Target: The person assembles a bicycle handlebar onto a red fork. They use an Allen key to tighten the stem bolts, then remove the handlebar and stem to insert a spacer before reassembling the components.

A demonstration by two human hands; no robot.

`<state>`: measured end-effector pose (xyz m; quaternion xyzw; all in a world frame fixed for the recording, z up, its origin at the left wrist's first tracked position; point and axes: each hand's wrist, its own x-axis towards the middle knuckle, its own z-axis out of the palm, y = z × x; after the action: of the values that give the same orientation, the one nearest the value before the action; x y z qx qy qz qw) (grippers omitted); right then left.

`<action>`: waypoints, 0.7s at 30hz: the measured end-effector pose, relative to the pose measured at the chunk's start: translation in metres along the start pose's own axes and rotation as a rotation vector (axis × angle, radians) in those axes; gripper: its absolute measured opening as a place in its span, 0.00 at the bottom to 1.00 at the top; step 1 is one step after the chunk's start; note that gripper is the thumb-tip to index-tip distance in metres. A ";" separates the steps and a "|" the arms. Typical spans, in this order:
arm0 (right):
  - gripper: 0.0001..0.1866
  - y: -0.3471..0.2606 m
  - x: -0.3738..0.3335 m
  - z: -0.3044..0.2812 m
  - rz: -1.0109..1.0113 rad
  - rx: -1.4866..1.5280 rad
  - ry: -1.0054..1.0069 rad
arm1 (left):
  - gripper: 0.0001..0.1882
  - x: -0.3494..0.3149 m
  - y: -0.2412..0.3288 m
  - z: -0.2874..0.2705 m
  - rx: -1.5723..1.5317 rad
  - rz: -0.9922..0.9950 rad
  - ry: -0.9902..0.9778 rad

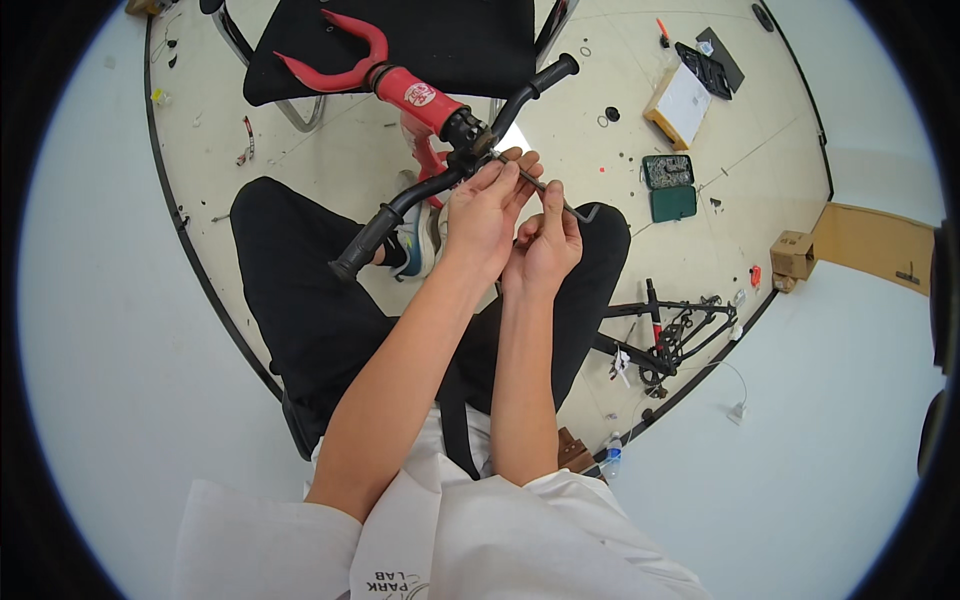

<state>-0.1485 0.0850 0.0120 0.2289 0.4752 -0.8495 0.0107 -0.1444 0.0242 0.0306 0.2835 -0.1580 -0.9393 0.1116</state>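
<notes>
A black handlebar point(405, 203) with dark grips lies across my lap area, joined by a stem to a red bicycle fork point(408, 90). The fork's prongs point up and left over a black chair seat. My left hand point(482, 215) is closed close to the stem, its fingers around the inner end of a long metal hex key point(566, 205). Farther along the shaft, my right hand point(545, 245) pinches the same key between thumb and fingers. The key's bent end sticks out past the right hand. Its tip at the stem is hidden by my fingers.
Beyond my knees stands the black chair point(300, 55), with a red frame part point(428, 160) below the fork. At right on the floor are an open green bit case point(673, 203), a box point(680, 105) and a black bicycle frame point(665, 335). Small parts lie scattered about.
</notes>
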 end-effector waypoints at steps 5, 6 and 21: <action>0.08 -0.008 -0.008 0.001 -0.030 0.107 -0.162 | 0.09 0.000 -0.001 -0.004 0.054 -0.040 0.143; 0.08 -0.008 -0.009 0.001 -0.025 0.107 -0.168 | 0.09 0.001 0.000 -0.004 0.062 -0.051 0.157; 0.13 0.000 -0.001 0.007 0.021 0.021 -0.007 | 0.08 -0.002 0.004 0.000 0.042 -0.096 0.032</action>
<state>-0.1501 0.0793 0.0150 0.2309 0.4636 -0.8552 0.0192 -0.1418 0.0212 0.0329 0.3080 -0.1621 -0.9353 0.0629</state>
